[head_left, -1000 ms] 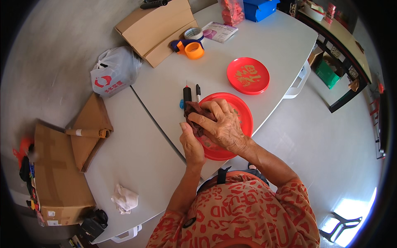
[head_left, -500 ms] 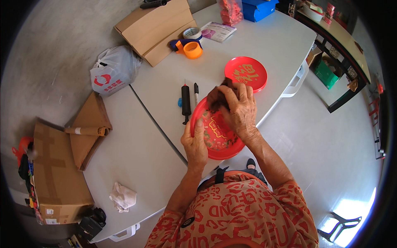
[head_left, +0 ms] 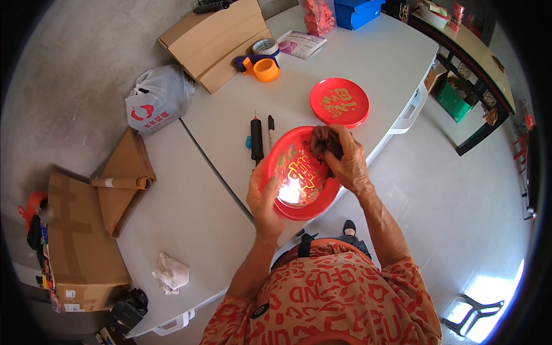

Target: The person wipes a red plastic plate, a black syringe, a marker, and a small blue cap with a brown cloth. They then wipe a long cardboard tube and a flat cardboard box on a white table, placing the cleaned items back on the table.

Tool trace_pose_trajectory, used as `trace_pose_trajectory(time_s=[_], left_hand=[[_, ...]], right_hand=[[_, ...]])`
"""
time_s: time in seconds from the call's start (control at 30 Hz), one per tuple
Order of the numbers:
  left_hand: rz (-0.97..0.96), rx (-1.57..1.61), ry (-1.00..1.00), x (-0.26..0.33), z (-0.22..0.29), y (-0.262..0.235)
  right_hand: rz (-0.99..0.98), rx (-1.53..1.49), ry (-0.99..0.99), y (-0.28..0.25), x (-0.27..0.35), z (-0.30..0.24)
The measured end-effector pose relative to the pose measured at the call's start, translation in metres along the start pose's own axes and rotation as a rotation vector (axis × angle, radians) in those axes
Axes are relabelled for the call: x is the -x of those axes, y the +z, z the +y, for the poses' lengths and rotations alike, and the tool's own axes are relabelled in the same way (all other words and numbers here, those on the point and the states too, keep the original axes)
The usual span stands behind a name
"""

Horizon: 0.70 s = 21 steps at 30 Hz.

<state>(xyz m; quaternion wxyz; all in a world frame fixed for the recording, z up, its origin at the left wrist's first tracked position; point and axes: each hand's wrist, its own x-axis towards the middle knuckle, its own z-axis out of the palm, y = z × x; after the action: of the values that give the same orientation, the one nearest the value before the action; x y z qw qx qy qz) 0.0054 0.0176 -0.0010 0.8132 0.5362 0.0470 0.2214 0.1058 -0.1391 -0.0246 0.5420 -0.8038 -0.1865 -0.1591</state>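
Observation:
A red round plate point(head_left: 300, 198) with gold and green decoration is tilted at the table's near edge, bright glare on its lower left. My left hand point(head_left: 265, 201) grips its left rim, thumb over the inside. Bunched in my right hand point(head_left: 349, 164) is a dark brown cloth point(head_left: 325, 142), pressed against the plate's upper right inside. Beyond my hands lies a stack of red plates point(head_left: 339, 102) with gold markings. Left of it on the table are a black hand pump point(head_left: 256, 139) with a needle tip and a marker pen point(head_left: 271, 131).
An orange tape ring point(head_left: 265, 70), a tape roll point(head_left: 265, 47) and a leaflet point(head_left: 302, 44) lie farther back by a cardboard box point(head_left: 215, 40). A white plastic bag point(head_left: 160, 99) and a crumpled pale cloth point(head_left: 171, 273) are on the left. A blue box point(head_left: 357, 14) stands at the far end.
My right hand and the brown cloth have moved right and down along the plate's inside. The plate has tipped, so glare now shows on it. My left hand keeps its hold.

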Motion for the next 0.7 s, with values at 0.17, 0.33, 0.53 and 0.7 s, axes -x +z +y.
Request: trace_pose_trajectory(time_s=[0.17, 0.33, 0.53, 0.7], left_hand=[[-0.338, -0.187, -0.346, -0.026, 0.035, -0.026], [-0.267, -0.456, -0.120, -0.019, 0.033, -0.011], [-0.067, -0.418, 0.042, -0.007, 0.017, -0.004], [0.062, -0.336, 0.026, 0.001, 0.006, -0.004]], right_hand=[[-0.150, 0.137, -0.441, -0.020, -0.015, -0.033], [-0.072, 0.225, -0.527, -0.006, -0.024, -0.041], [0.058, 0.203, -0.187, 0.013, -0.015, -0.010], [0.041, 0.276, -0.035, 0.022, 0.007, 0.001]])
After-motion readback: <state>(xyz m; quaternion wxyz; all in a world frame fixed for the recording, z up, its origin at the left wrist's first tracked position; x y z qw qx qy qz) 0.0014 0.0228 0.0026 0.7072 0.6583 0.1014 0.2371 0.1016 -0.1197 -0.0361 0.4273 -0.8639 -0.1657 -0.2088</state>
